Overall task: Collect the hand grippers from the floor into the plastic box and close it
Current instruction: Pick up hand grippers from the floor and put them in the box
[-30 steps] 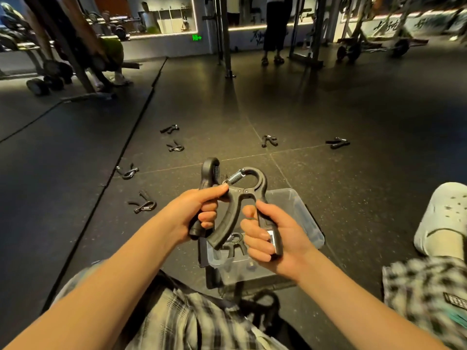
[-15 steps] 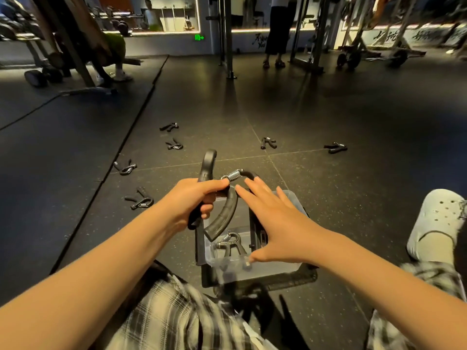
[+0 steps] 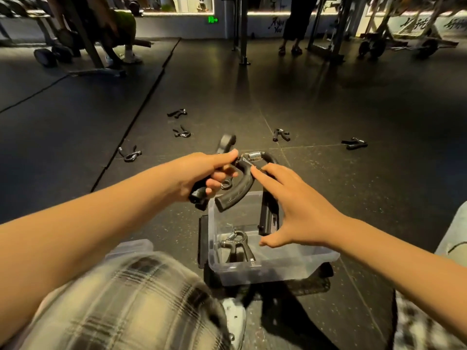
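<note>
One hand gripper [image 3: 236, 245] already lies in the near end of the clear plastic box [image 3: 273, 270], which sits on the black rubber floor [image 3: 379, 198] between the person's knees, on what may be its dark lid [image 3: 202, 241]. Above the box's far end, two more grippers are held. The left hand [image 3: 202, 174] has its fingers curled around one black handle [image 3: 199, 194]; a second gripper [image 3: 240, 190], its spring [image 3: 254, 156] uppermost, hangs partly over the box rim. The right hand [image 3: 295, 207] is spread, fingers extended and gripping nothing, fingertips touching the spring end; whether it bears any weight cannot be told. Further out, five grippers remain scattered: one at left [image 3: 130, 154], two beyond it [image 3: 182, 133] [image 3: 177, 113], one at centre [image 3: 280, 135] and one at right [image 3: 353, 144]. Risk: with only the left hand closed, the hanging gripper may slip and fall outside the box, or catch on the wall and tip it.
</note>
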